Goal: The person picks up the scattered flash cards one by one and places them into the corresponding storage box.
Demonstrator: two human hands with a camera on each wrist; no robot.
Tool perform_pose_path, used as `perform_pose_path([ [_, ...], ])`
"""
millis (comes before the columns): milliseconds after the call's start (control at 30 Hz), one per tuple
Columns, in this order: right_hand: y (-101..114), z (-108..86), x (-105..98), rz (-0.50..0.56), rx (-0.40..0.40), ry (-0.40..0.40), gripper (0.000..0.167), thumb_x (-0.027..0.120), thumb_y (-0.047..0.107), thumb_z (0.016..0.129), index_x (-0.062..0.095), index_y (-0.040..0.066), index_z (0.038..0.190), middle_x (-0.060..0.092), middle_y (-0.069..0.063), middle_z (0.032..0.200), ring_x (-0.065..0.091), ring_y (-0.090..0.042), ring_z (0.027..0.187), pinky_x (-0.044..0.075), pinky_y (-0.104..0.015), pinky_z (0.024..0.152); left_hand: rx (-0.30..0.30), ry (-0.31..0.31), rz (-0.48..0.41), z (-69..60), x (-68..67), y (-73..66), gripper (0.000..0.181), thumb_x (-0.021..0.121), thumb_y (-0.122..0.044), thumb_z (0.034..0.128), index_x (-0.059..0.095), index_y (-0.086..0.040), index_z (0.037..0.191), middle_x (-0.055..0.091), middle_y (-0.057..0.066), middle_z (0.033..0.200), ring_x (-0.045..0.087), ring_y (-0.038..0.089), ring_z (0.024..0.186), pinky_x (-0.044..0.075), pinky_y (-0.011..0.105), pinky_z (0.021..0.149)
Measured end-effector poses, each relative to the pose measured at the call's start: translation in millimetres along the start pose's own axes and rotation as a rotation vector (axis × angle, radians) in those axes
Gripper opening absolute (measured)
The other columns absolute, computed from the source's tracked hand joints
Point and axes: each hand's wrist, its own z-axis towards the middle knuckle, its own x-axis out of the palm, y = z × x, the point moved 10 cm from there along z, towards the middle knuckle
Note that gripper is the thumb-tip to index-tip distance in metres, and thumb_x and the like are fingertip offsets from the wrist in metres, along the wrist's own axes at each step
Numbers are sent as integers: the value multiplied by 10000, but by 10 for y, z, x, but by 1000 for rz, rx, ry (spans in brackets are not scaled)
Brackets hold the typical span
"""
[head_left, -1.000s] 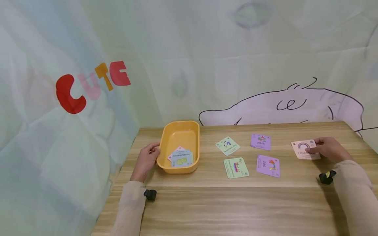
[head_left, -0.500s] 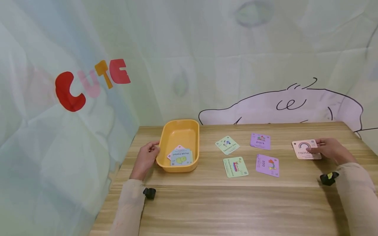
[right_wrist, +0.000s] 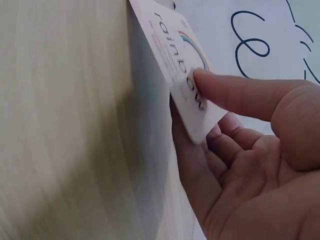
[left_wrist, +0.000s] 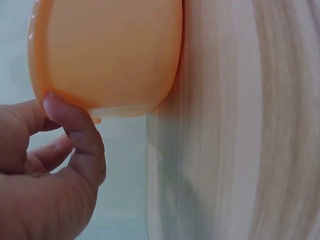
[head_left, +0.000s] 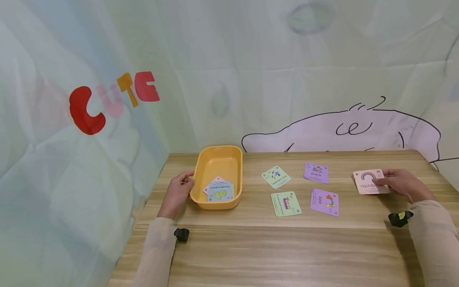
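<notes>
A yellow tray (head_left: 216,206) stands at the table's left; my left hand (head_left: 177,194) pinches its left rim. In the left wrist view the thumb of the left hand (left_wrist: 60,165) lies against the wall of the tray (left_wrist: 115,55), fingers behind the rim. Inside the tray are a blue "muskmelon" card (head_left: 220,191) and a pink card (head_left: 217,179) partly under it. At the right, my right hand (head_left: 407,184) pinches a pale pink "rainbow" card (head_left: 365,183). The right wrist view has the right hand (right_wrist: 250,150) with thumb on top of the card (right_wrist: 170,55), fingers beneath, the card tilted.
Between tray and right hand lie a green "teachers' day" card (head_left: 276,177), another green card (head_left: 286,203), a purple "park" card (head_left: 316,172) and a purple "zoo" card (head_left: 324,202). Behind the wooden table (head_left: 272,255) hangs a printed curtain (head_left: 215,48).
The rainbow card has tilted slightly in the right hand, which has shifted a little to the right. The left hand keeps its hold on the tray.
</notes>
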Motion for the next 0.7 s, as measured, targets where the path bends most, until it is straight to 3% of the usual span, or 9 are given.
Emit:
perform_pose_path([
  [267, 186, 4, 70, 146, -59, 30, 651, 633, 326, 1008, 384, -159, 1365, 568, 63, 984, 542, -33, 842, 519, -243, 745, -1, -4, 11, -7, -10, -13, 392, 515, -167, 1049, 568, -88, 1429, 546, 130, 1035, 537, 218, 768, 529, 322, 646],
  [700, 400, 50, 122, 168, -102, 13, 633, 636, 320, 1010, 380, -129, 1375, 546, -5, 1072, 543, -56, 883, 544, -248, 770, -11, -7, 5, 2, -2, -6, 378, 525, -175, 1049, 578, -103, 1416, 533, 107, 1028, 543, 246, 796, 523, 286, 630],
])
